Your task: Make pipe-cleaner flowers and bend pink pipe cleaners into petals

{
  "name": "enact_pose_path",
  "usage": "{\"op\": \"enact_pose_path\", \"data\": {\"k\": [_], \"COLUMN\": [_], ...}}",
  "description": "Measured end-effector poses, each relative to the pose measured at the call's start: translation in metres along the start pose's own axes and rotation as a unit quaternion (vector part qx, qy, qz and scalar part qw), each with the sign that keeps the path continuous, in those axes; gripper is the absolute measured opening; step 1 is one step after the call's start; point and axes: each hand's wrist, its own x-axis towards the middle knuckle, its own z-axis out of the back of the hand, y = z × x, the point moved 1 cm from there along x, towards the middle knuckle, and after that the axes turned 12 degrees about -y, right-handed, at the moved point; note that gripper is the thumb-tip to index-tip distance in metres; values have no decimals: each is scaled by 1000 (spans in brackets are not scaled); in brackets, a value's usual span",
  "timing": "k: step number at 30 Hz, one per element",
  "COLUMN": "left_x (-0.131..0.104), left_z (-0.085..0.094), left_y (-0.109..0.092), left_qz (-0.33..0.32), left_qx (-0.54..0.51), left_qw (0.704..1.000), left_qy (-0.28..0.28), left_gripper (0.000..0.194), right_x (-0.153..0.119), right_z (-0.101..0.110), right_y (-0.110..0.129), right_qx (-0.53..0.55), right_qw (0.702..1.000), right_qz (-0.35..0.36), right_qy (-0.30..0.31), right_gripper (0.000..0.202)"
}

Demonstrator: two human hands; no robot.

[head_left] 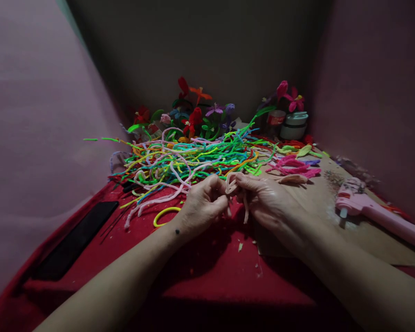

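Note:
Between my two hands, over the front of the red cloth, is a pale pink pipe cleaner (231, 184) bent into a small loop. My left hand (207, 200) is closed with its fingertips pinching the loop's left side. Thumb and fingers of my right hand (263, 196) grip the other side, and a loose end hangs down below them. Just behind my hands lies a large tangled heap of pipe cleaners (200, 159) in green, yellow, blue, pink and orange. A yellow ring (166, 216) rests on the cloth beside my left wrist.
A black phone-like slab (78, 240) lies at left on the red cloth (235, 281). At right, a pink glue gun (370, 207) rests on a brown board (307, 212) near pink pipe-cleaner petals (293, 166). Fuzzy flowers (195, 120) and a lidded jar (295, 125) stand behind.

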Motion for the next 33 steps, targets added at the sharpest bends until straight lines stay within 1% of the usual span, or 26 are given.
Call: {"op": "enact_pose_path", "data": {"k": [2, 4, 6, 7, 9, 12, 14, 17, 20, 22, 24, 26, 28, 29, 31, 33], "left_x": [0, 1, 4, 5, 6, 6, 6, 7, 9, 9, 8, 6, 5, 4, 4, 4], "left_z": [2, 6, 10, 12, 14, 14, 13, 15, 21, 24, 26, 24, 20, 18, 15, 14], "left_y": [-1, -3, -4, -5, -5, -2, 0, -1, -2, -4, -7, -9, -9, -8, -6, -5], "left_qz": [27, 61, 86, 94, 111, 143, 157, 153, 161, 164, 168, 187, 199, 193, 166, 137], "left_qx": [-3, -21, -37, -41, -52, -78, -85, -59, 6, 30, 2, -57, -100, -106, -90, -60], "left_qw": [999, 994, 991, 989, 985, 973, 966, 968, 968, 966, 964, 957, 955, 958, 971, 980], "left_qy": [45, 85, 100, 106, 122, 166, 186, 188, 191, 198, 207, 213, 197, 182, 150, 132], "left_gripper": [10, 10, 10, 10, 11, 18, 18, 19, 22, 23, 23, 27, 28, 26, 23, 24], "right_x": [1, 1, 0, -2, -4, -5, -5, -4, -4, -5, -6, -7, -7, -7, -7, -7], "right_z": [1, 1, 0, 0, -1, -2, -1, -1, -2, -2, -2, -1, -1, -1, 0, 0], "right_y": [0, 2, 5, 6, 9, 10, 10, 10, 9, 8, 7, 7, 6, 6, 5, 5], "right_qx": [5, 1, -8, -19, -40, -71, -81, -72, -64, -70, -81, -92, -98, -102, -113, -127], "right_qw": [1000, 999, 997, 997, 998, 996, 994, 995, 995, 995, 994, 993, 993, 992, 990, 987], "right_qz": [-1, 0, 11, 20, 41, 59, 65, 65, 63, 66, 70, 70, 69, 71, 82, 99], "right_qy": [-11, -46, -70, -68, -40, 6, 19, 1, -32, -29, -13, -3, -2, -3, -6, -11], "right_gripper": [9, 10, 8, 9, 11, 16, 19, 16, 10, 9, 12, 14, 14, 13, 13, 15]}}
